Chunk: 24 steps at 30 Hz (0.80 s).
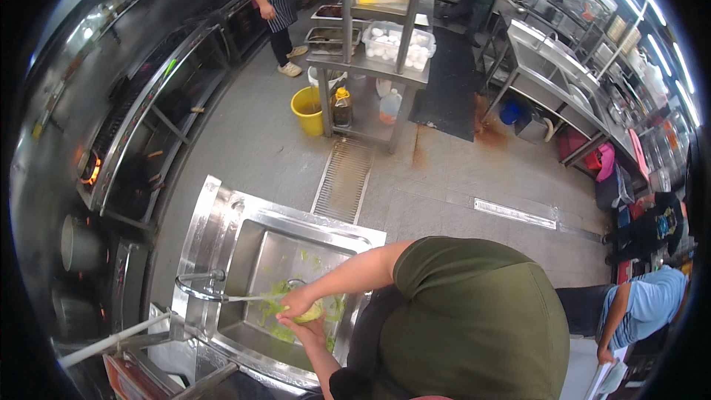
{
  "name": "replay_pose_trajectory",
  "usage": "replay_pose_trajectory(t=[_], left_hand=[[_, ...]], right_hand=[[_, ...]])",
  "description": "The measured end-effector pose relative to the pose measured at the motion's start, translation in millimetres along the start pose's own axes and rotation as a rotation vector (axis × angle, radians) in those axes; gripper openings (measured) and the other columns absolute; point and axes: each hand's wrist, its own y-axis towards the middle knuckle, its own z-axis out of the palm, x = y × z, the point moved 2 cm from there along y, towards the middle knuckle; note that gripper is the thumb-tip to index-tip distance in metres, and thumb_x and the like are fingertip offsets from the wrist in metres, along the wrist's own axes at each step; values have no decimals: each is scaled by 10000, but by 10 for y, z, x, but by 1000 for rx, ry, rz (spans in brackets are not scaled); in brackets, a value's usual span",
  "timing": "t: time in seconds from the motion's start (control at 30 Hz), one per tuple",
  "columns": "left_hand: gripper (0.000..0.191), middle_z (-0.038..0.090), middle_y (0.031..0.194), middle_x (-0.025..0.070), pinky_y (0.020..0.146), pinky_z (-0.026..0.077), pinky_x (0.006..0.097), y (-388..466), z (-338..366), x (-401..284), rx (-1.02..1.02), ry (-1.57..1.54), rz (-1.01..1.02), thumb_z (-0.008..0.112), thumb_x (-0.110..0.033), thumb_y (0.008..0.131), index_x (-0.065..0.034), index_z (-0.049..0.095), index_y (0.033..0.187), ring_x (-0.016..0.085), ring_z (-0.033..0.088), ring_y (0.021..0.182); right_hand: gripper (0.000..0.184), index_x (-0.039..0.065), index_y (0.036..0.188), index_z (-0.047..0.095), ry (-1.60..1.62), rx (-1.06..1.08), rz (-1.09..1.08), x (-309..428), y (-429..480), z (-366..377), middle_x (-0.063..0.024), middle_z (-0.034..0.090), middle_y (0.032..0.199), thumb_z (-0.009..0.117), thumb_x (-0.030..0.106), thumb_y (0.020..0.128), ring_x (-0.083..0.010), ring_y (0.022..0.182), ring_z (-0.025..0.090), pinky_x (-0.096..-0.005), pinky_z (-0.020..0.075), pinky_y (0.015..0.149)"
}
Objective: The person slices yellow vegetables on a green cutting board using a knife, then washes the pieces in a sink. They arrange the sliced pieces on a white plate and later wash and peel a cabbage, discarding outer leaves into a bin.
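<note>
Over a stainless steel sink (255, 244), my right hand (298, 300) grips the top of a pale green head of leafy vegetable, likely lettuce or cabbage (311, 312). My left hand (307, 328) holds it from the near lower side. Both hands partly hide it. A curved metal faucet (200, 291) sends a stream of water (250, 298) towards the vegetable and my right hand. Loose green leaf pieces (280, 333) lie in the basin around the hands. Part of the drain (295, 283) shows just above my right hand.
A gas range with a flame (91, 171) and large pots (80, 244) line the left. A floor grate (344, 178) lies beyond the sink, near a steel rack with eggs (397, 47) and a yellow bucket (307, 111). Several people stand around; one in light blue (644, 300) is at right.
</note>
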Motion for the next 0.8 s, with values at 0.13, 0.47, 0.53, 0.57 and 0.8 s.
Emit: replay_pose_trajectory(t=[0.13,0.47,0.53,0.57,0.8], left_hand=[[1233,343,1621,106,1053,474,603,-126,-25,-139,-169,-214,-19,392,-1026,741,-204,226,1645,363,446,1421],[1039,298,1663,94,1184,346,573,-337,378,-329,42,-332,240,371,-921,882,-246,221,1657,321,323,1526],[960,331,1642,96,1174,372,549,-276,290,-277,50,-263,238,410,-846,936,-218,247,1644,312,361,1505],[916,356,1626,100,1166,387,539,-256,223,-220,45,-242,244,439,-799,963,-198,268,1633,310,390,1487],[683,586,1404,134,985,559,466,-338,-162,71,-208,-74,93,602,-481,1046,-68,387,1547,317,625,1231]], right_hand=[[929,-64,1265,632,124,-84,-37,387,-1,-192,-312,668,1253,452,793,955,-471,1160,647,-498,518,977],[978,-1,1550,387,45,42,121,554,-57,-14,-367,456,1502,305,801,995,-479,1336,539,-519,437,1122],[959,23,1565,377,65,55,77,515,-121,3,-336,409,1552,287,793,1001,-496,1359,514,-528,426,1139],[950,35,1573,372,65,71,94,482,-122,-6,-321,386,1577,278,789,1004,-505,1371,501,-532,421,1148],[603,33,1285,658,-59,70,-52,-88,382,-284,-205,684,1260,488,554,1034,-419,1165,627,-515,522,972]])
